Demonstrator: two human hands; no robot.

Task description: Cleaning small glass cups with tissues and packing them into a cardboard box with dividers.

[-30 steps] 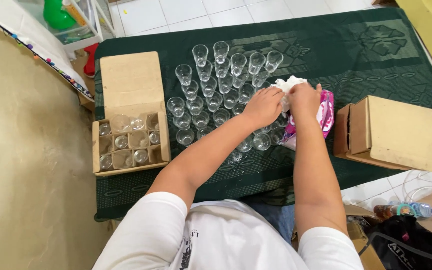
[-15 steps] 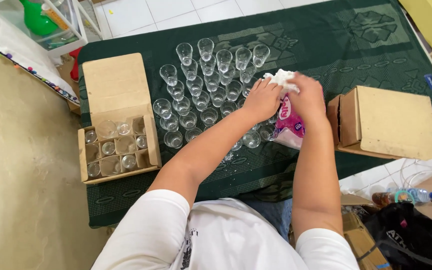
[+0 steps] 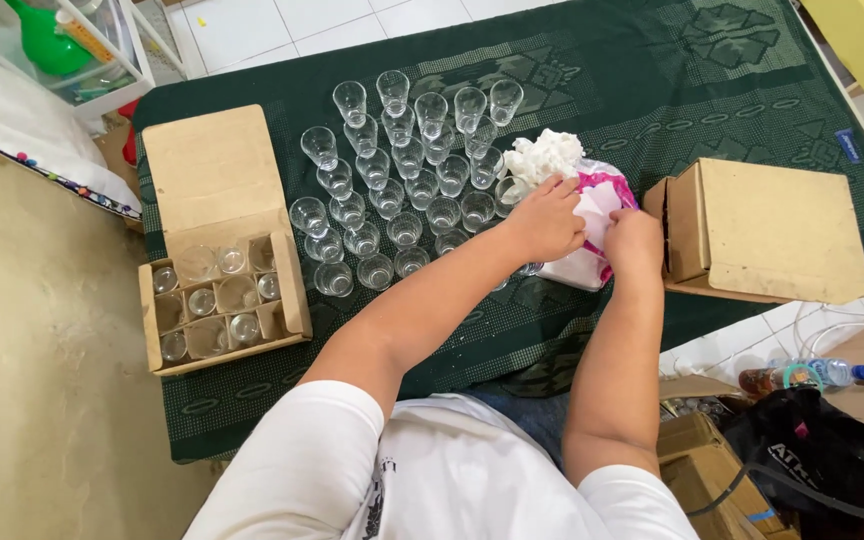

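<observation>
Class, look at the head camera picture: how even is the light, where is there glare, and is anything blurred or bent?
Head view: soft, even daylight with only faint shadows under the arms; small bright glints on the clear glasses; white tissue nearly overexposed; both hands, left hand and right hand, fairly sharp; wide-angle lens bows the green cloth edges.

Several glasses (image 3: 512,268) and tissue pack (image 3: 577,268) partly behind both hands

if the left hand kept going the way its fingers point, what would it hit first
The left hand points up and to the right, fingertips already on the white tissue sheet sticking out of the pink tissue pack. Going on, it would likely meet the crumpled white tissue wad next, though depth is unclear.
</observation>
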